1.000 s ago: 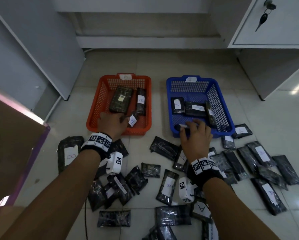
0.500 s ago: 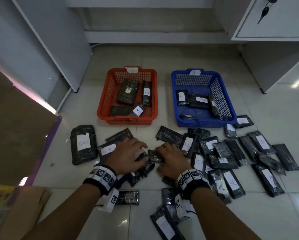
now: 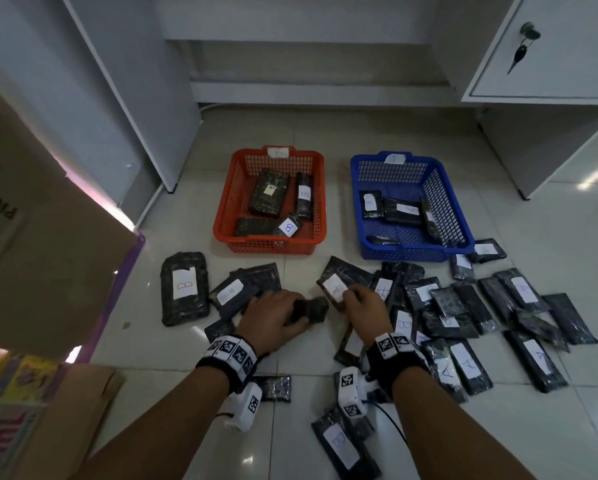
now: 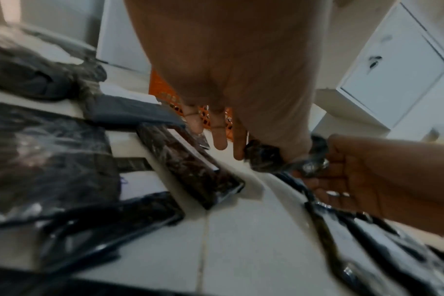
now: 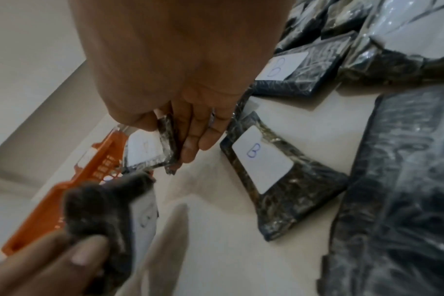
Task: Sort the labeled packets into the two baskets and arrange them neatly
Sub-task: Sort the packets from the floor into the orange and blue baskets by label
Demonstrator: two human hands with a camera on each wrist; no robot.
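Observation:
Dark wrapped packets with white A or B labels lie scattered on the tiled floor (image 3: 464, 306). My left hand (image 3: 290, 313) pinches a small crumpled dark packet (image 3: 313, 308), seen close in the left wrist view (image 4: 264, 158). My right hand (image 3: 351, 296) grips a flat labelled packet (image 3: 335, 289) by its edge, thumb on one side and fingers on the other (image 5: 150, 152). The orange basket (image 3: 270, 245) holds several B packets. The blue basket (image 3: 412, 252) holds several A packets. Both baskets stand beyond my hands.
A large B packet (image 3: 185, 287) lies at the left of the pile. A cardboard box (image 3: 31, 254) stands at the left. White cabinets (image 3: 550, 64) flank the baskets, one with a key in its door. Bare tiles show near my forearms.
A second ago my hands were at the baskets. They pulled back to the pile, and each now holds a packet raised off the floor.

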